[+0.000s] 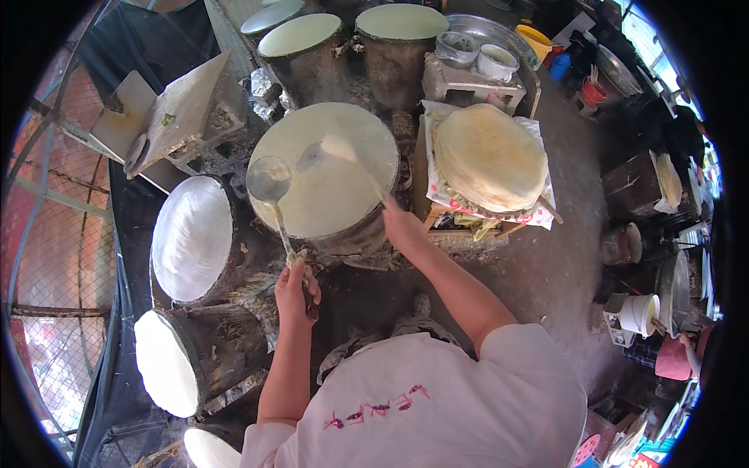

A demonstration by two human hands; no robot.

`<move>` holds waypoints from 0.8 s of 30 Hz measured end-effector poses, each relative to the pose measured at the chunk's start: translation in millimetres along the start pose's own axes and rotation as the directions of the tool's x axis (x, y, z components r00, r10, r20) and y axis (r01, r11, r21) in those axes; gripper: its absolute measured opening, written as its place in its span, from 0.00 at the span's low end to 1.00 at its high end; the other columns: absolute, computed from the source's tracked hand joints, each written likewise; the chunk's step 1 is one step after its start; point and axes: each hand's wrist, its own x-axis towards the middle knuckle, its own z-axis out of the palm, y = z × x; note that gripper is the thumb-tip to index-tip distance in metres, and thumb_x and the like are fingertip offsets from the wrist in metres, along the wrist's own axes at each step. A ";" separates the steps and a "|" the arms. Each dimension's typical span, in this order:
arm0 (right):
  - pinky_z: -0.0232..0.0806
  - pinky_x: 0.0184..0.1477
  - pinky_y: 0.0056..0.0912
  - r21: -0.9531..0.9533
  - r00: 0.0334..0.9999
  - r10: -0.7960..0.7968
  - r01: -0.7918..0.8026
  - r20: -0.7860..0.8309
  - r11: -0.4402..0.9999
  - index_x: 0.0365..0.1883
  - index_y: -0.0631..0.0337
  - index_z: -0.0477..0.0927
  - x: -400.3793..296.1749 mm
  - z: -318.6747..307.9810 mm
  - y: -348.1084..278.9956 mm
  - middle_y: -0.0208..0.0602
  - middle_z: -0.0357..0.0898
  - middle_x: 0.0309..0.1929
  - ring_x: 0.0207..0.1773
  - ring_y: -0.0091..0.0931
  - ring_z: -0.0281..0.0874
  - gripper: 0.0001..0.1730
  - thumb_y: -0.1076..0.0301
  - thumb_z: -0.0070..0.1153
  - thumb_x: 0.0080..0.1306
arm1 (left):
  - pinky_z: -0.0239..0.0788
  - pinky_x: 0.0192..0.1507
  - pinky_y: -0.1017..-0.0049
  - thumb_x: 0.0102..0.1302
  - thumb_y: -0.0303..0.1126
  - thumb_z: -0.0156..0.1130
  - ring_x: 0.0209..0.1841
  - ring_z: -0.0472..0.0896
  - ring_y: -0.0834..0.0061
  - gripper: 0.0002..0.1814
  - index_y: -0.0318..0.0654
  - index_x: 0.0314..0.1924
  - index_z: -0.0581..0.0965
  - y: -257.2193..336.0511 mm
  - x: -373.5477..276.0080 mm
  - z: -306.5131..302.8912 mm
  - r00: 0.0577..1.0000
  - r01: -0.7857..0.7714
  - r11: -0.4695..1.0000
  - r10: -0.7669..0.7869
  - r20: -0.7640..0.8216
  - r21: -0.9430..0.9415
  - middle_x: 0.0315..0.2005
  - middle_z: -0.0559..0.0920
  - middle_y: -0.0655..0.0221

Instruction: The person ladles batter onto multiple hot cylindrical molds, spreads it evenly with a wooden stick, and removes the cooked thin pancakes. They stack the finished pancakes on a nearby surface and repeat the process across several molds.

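My left hand (298,288) grips the handle of a metal ladle (269,178), whose round bowl hangs over the left edge of a large round griddle. A thin, pale sheet of batter (327,205) coats this griddle, which tops a crusted drum stove (357,241). In my right hand (404,225) is the handle of a pale-headed spreading tool (339,147). Its head, slightly blurred, lies over the middle of the sheet; whether it touches cannot be told. To the right, a stack of thin round flatbreads (491,158) rests on a paper-covered stand.
More drum stoves with round, pale tops (192,240) stand left and behind. Beyond the flatbreads, two bowls (497,61) sit on a block. A slanted board (181,111) is at back left, beside wire mesh (52,263). Far right, a white bucket (639,315) stands near another person's arm.
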 end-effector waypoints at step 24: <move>0.71 0.31 0.50 -0.020 0.973 -0.231 0.230 -0.020 0.973 0.68 0.47 0.60 15.9 -9.5 -31.0 0.51 0.81 0.28 0.31 0.46 0.81 0.27 0.64 0.42 0.70 | 0.74 0.37 0.61 0.67 0.35 0.57 0.35 0.83 0.53 0.23 0.24 0.56 0.70 8.1 121.9 -16.5 0.845 -0.384 0.387 0.513 0.150 0.838 0.35 0.82 0.46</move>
